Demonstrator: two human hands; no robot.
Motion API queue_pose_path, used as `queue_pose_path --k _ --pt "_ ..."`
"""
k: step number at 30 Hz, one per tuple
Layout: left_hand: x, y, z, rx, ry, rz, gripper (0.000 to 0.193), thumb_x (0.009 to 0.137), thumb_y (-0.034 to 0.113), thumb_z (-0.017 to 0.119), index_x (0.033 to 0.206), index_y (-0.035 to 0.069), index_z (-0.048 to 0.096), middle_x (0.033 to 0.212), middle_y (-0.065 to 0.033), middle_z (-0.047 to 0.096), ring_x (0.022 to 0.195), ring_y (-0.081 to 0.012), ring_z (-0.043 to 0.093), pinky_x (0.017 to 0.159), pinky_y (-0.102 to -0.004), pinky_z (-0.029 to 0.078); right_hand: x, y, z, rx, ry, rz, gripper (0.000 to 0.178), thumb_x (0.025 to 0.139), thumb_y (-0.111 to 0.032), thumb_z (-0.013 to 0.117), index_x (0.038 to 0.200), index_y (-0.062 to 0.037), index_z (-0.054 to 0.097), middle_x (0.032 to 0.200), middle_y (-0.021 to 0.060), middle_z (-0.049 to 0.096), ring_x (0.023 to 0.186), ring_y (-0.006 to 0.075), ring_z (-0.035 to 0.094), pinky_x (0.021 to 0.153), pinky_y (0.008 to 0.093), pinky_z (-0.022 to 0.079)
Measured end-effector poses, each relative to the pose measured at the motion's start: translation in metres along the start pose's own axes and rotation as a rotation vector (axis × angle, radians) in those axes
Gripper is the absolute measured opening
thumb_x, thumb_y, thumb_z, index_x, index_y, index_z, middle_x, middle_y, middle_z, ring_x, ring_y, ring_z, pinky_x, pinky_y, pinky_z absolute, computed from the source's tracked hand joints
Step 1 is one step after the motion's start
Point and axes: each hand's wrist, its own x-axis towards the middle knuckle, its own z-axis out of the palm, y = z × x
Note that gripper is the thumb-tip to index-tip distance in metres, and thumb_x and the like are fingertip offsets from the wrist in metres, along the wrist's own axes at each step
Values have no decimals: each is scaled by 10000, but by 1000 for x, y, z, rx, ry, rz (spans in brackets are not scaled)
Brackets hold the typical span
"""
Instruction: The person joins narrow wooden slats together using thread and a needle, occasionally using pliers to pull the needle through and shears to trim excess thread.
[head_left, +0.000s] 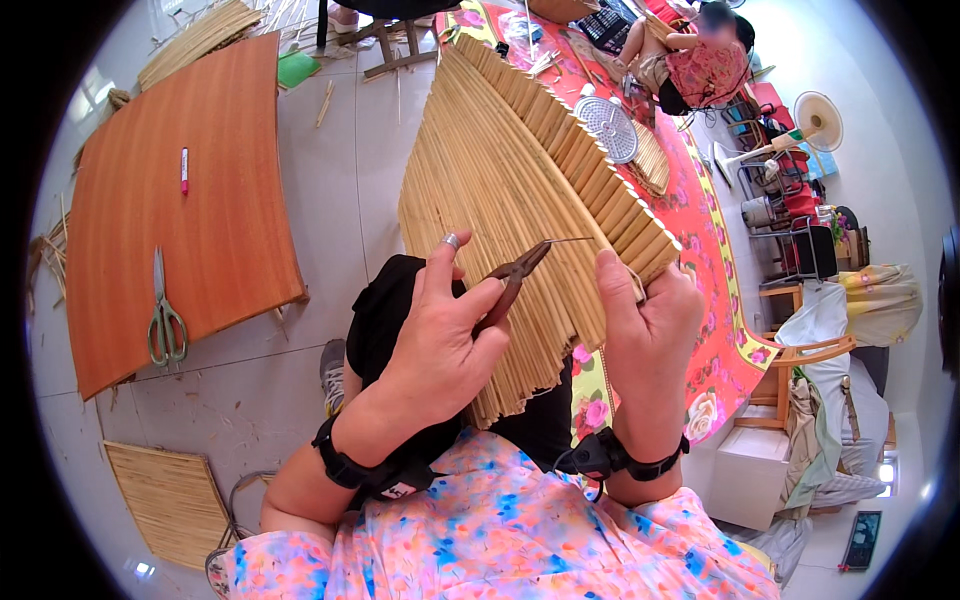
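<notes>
A large panel of pale reed stalks (480, 170) rests across my lap, with a raised band of thicker stalk ends (575, 140) along its right side. My left hand (430, 335) is closed round a pair of rusty pliers (515, 275). From the jaws a thin needle or wire (572, 239) points right, its tip close to the band. My right hand (650, 320) grips the panel's near right corner, thumb on top; its other fingers are partly hidden beneath.
At left an orange-brown board (200, 220) carries scissors (165, 310) and a marker (184, 170). Another reed panel (165, 500) lies on the floor. To the right is a floral-covered table (705, 390). Beyond it a person (700, 65) sits near a standing fan (818, 122).
</notes>
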Motion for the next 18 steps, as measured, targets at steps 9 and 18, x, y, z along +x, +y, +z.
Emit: queue_pose_path --k 9,18 --pt "9 14 12 198 167 128 164 825 45 594 977 4 639 1336 -282 371 1036 -322 456 927 -411 403 -1 -5 -2 45 -34 78 242 899 -176 615 957 55 660 705 183 664 628 237 685 567 339 500" --pt "12 15 20 190 166 177 217 808 76 611 1019 35 645 1289 -276 394 1116 -395 431 896 -431 440 1 -4 -3 5 -46 44 241 892 -176 622 963 51 663 698 183 660 621 239 684 561 345 500"
